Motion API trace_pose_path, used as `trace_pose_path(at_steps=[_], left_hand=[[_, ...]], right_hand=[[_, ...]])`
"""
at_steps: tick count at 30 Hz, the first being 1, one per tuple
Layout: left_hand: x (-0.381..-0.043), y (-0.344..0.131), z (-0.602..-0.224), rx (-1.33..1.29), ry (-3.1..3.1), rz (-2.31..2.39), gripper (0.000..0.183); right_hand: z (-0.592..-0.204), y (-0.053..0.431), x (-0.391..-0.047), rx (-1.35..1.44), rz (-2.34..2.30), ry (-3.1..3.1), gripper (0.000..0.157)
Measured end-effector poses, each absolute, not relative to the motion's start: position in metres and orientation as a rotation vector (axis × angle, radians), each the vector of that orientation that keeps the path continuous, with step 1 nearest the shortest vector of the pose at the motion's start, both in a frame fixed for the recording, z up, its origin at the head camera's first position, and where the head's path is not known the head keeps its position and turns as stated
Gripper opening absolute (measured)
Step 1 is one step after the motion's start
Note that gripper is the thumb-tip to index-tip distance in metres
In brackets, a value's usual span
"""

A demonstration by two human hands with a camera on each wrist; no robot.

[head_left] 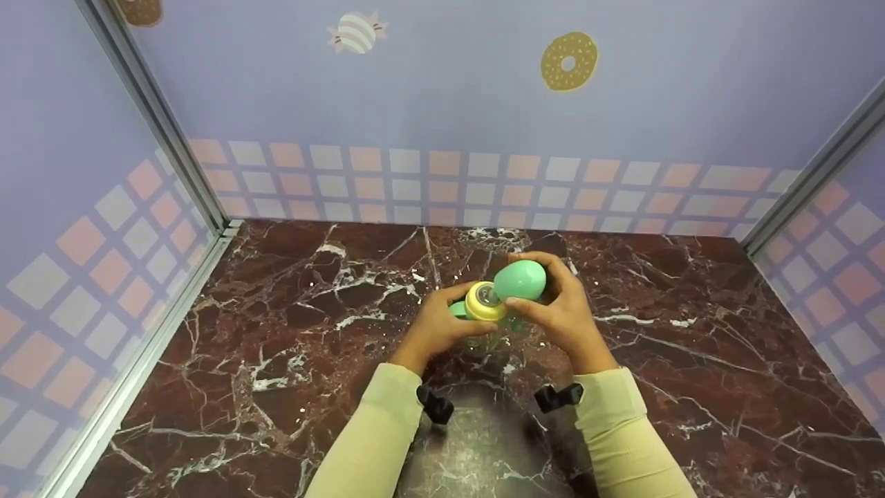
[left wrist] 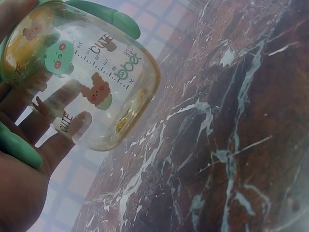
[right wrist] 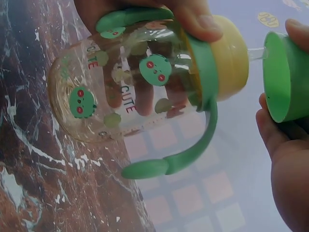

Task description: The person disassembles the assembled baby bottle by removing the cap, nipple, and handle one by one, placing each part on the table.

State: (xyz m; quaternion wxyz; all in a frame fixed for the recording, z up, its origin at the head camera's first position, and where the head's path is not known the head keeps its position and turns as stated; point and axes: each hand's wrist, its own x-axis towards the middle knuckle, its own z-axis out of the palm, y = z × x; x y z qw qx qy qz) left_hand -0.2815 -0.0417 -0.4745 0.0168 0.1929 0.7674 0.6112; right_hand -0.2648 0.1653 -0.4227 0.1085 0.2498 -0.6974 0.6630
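A clear baby bottle printed with cartoon faces and "CUTE" has a yellow collar and green side handles. My left hand grips it round the body, fingers showing through the clear wall in the right wrist view. The bottle tilts above the tabletop, its top towards my right hand. My right hand holds a green domed cap between thumb and fingers. In the right wrist view the cap's open rim faces the bottle's clear spout, whose tip reaches the rim.
Below the hands lies a dark red marbled tabletop with white veins. Purple wall panels with checkered bands enclose the back and both sides, joined by metal corner posts. Black straps sit at the wrists.
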Motion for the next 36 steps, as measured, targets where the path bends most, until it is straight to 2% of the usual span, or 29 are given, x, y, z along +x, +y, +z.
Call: trace_pose_path(at_steps=[10, 36], left_hand=[[-0.283, -0.041, -0.478, 0.552, 2.396, 1.893, 0.074], [-0.283, -0.042, -0.479, 0.482, 2.43, 1.899, 0.075]], right_hand=[[-0.422, 0.171, -0.263, 0.575, 1.907, -2.097, 0.063], [-0.441, 0.197, -0.271, 0.463, 1.791, -2.191, 0.066]])
